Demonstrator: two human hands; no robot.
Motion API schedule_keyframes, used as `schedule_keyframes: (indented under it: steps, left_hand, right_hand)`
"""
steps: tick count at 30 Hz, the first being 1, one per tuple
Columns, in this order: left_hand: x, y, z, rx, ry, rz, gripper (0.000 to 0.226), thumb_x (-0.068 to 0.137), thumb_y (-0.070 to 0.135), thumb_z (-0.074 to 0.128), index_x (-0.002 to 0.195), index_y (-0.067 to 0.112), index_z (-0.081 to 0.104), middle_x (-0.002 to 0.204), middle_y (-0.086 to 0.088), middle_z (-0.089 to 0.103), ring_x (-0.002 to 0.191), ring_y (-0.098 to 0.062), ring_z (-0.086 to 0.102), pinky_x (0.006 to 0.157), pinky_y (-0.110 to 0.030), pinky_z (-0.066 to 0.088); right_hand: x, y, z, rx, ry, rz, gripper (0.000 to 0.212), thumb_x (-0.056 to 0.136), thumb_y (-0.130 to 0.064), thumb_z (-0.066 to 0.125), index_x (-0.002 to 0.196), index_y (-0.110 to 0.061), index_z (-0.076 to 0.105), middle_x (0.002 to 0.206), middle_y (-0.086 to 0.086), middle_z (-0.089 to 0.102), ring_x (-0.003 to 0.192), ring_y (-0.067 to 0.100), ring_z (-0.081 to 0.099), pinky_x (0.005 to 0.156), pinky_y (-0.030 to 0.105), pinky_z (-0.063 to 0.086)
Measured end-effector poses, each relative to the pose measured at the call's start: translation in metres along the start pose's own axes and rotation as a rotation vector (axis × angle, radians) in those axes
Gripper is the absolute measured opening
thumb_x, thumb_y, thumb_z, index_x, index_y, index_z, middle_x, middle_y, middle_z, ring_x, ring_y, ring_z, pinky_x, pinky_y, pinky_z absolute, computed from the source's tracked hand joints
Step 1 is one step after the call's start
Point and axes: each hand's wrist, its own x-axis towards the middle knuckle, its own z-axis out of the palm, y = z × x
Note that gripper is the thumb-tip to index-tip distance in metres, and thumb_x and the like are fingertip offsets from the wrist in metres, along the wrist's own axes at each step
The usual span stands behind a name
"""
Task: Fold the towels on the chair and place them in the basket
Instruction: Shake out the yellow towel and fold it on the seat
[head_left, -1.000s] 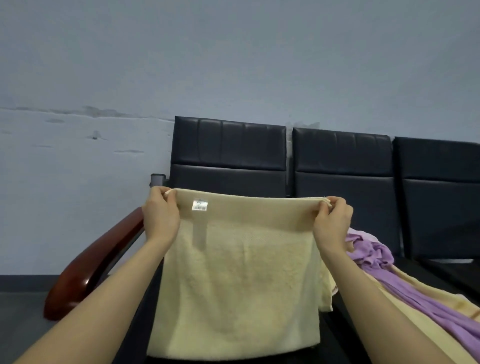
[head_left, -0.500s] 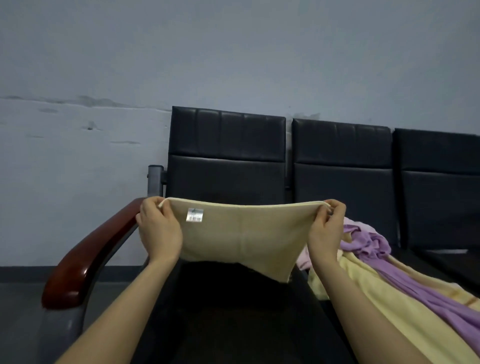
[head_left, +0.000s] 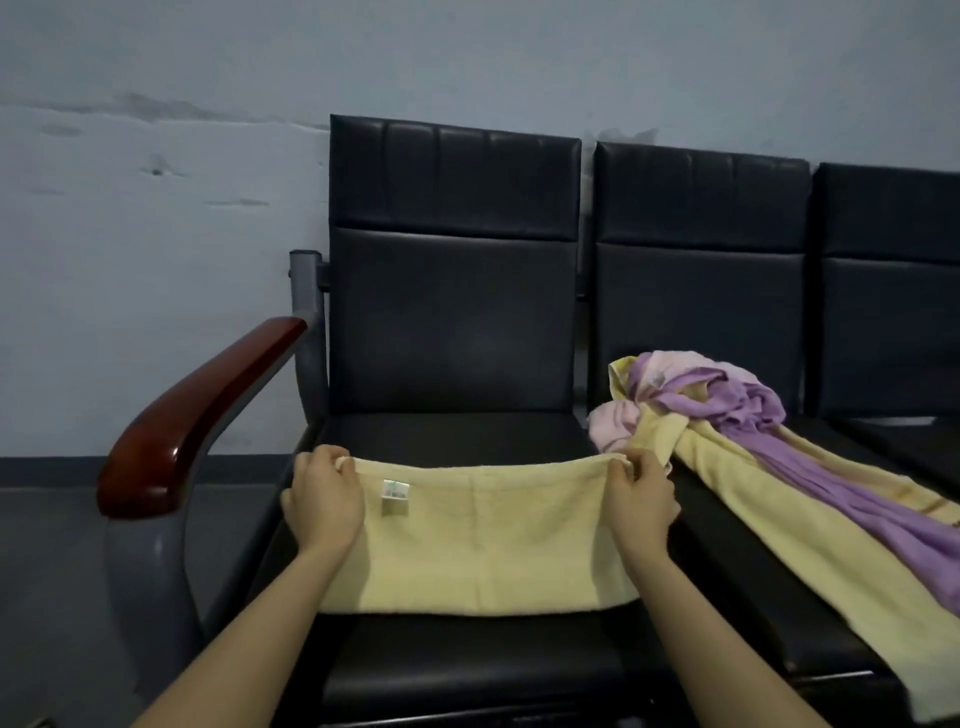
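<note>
Where a second ago both hands held the yellow towel (head_left: 488, 545) up in the air in front of the chair back, they have now come down and laid it across the seat (head_left: 457, 436), so it lies as a flat band with its near edge towards the person. Left hand (head_left: 326, 501) pinches the far left corner, fingers curled over the hem; right hand (head_left: 643, 501) pinches the far right corner the same way, and the top edge runs nearly taut between them with a slight sag. Just right of the left hand a small label (head_left: 395, 491) shows on the cloth. I'd say this means the first fold is set down and the towel is ready to be folded again or smoothed; it is not yet a tidy bundle. Out past the right hand, on the next seat, lies a heap of other towels (head_left: 727, 441), yellow, purple and pink, not yet folded, so most of the job seems left. Beyond the left hand stands the wooden armrest (head_left: 197, 415). No basket is in sight from here.
</note>
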Motion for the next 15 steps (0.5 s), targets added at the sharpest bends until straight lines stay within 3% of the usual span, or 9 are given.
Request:
schedule_keyframes:
  steps: [3,7,11,15]
  left_hand:
    - [0.002,-0.012,0.016,0.091,-0.103,-0.054,0.022,0.097,0.014,0.049,0.116,0.009,0.059,0.121,-0.012,0.054,0.104,-0.032,0.055,0.091,-0.044,0.043]
    - [0.01,-0.02,0.03,0.126,-0.079,-0.076,0.023,0.097,0.013,0.047,0.118,0.01,0.056,0.124,-0.012,0.052,0.104,-0.033,0.055,0.091,-0.045,0.043]
    - [0.025,-0.012,0.042,0.105,0.036,-0.054,0.023,0.096,0.01,0.045,0.119,0.012,0.051,0.125,-0.01,0.051,0.106,-0.031,0.054,0.093,-0.045,0.043]
    - [0.045,-0.01,0.056,0.098,0.103,-0.046,0.022,0.097,0.01,0.046,0.119,0.011,0.049,0.126,-0.011,0.052,0.113,-0.031,0.051,0.097,-0.045,0.04]
  right_hand:
    - [0.0,0.018,0.012,-0.059,-0.102,0.088,0.016,0.093,-0.013,0.048,0.103,-0.011,0.061,0.095,0.002,0.057,0.104,0.029,0.055,0.095,0.041,0.038]
    - [0.003,0.036,0.026,0.011,-0.1,0.14,0.016,0.094,-0.013,0.048,0.103,-0.011,0.061,0.095,0.002,0.06,0.095,0.024,0.057,0.078,0.033,0.04]
    - [0.014,0.027,0.037,0.151,-0.022,-0.006,0.013,0.094,-0.01,0.047,0.1,-0.006,0.058,0.09,0.001,0.058,0.083,0.013,0.051,0.076,0.027,0.038]
    - [0.04,0.018,0.053,0.1,-0.018,-0.089,0.011,0.096,-0.013,0.048,0.103,-0.01,0.057,0.094,-0.002,0.057,0.089,0.012,0.051,0.074,0.018,0.037]
